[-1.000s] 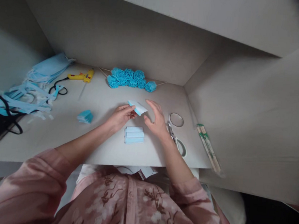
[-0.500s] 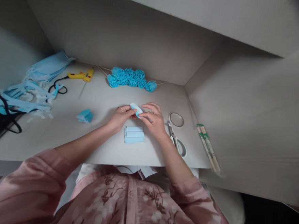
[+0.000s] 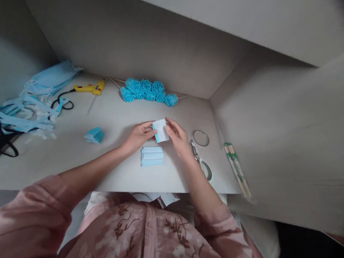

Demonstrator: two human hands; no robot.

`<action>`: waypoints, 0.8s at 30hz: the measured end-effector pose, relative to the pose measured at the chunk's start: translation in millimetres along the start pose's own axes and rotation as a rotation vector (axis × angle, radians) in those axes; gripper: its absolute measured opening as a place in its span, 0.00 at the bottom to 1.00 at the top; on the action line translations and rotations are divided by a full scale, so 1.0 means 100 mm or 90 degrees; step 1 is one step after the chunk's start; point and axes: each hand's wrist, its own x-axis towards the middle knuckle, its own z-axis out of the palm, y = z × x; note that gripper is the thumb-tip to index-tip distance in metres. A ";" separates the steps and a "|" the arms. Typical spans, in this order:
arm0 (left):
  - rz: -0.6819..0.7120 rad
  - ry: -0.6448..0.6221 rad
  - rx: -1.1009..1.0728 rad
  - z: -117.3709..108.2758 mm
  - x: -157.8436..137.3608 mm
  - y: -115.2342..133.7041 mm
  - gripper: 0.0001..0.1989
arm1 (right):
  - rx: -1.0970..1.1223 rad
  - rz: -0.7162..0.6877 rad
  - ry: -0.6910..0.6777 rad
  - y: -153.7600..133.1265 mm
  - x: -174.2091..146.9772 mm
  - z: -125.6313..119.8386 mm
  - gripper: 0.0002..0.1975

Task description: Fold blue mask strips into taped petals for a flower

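Between my two hands, a little above the table, is a small piece of face-mask fabric (image 3: 161,130), white with a blue strip along its left side. My left hand (image 3: 140,137) pinches its left edge between thumb and fingers. On its right edge my right hand (image 3: 178,137) grips with the thumb in front and fingers behind. Just below my hands lies a pleated light-blue mask piece (image 3: 152,156). To the left sits a small stack of cut blue pieces (image 3: 94,135). Scissors (image 3: 201,161) with pale handles lie right of my right hand.
Blue fabric roses (image 3: 145,91) on sticks lie at the back. A yellow glue gun (image 3: 89,88) with a black cord is at back left, near whole masks (image 3: 50,77) and cut strips (image 3: 22,112). A tape roll (image 3: 200,138) and wrapped wooden sticks (image 3: 237,171) lie at right.
The folded fabric piece has been opened out flat, its white face now showing. My right fingers have closed onto its right edge. The view has shifted slightly.
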 end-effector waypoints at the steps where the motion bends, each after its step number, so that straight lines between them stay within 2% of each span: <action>1: -0.007 -0.006 0.003 0.00 0.00 -0.01 0.23 | 0.021 0.022 -0.003 0.01 0.01 0.00 0.26; 4: -0.018 -0.006 0.015 0.00 0.00 -0.02 0.20 | 0.039 0.027 0.008 0.02 0.01 0.02 0.27; 9: -0.022 -0.002 0.009 -0.02 0.01 0.00 0.16 | -0.014 -0.016 0.033 -0.04 -0.02 0.01 0.22; 12: -0.012 0.001 -0.033 -0.05 0.03 0.00 0.16 | -0.119 -0.113 0.008 -0.10 -0.04 -0.02 0.21; 15: -0.005 0.017 -0.083 -0.08 0.06 0.01 0.17 | -0.241 -0.232 -0.026 -0.12 -0.04 -0.05 0.24; 19: -0.001 0.031 -0.118 -0.09 0.06 0.00 0.16 | -0.369 -0.311 -0.051 -0.04 -0.02 -0.02 0.26; 21: 0.004 0.020 -0.119 -0.07 0.05 0.00 0.15 | -0.395 -0.331 -0.061 0.00 -0.01 -0.01 0.23; 24: 0.013 0.014 -0.090 -0.04 0.03 -0.02 0.13 | -0.390 -0.330 -0.059 0.01 0.00 0.02 0.13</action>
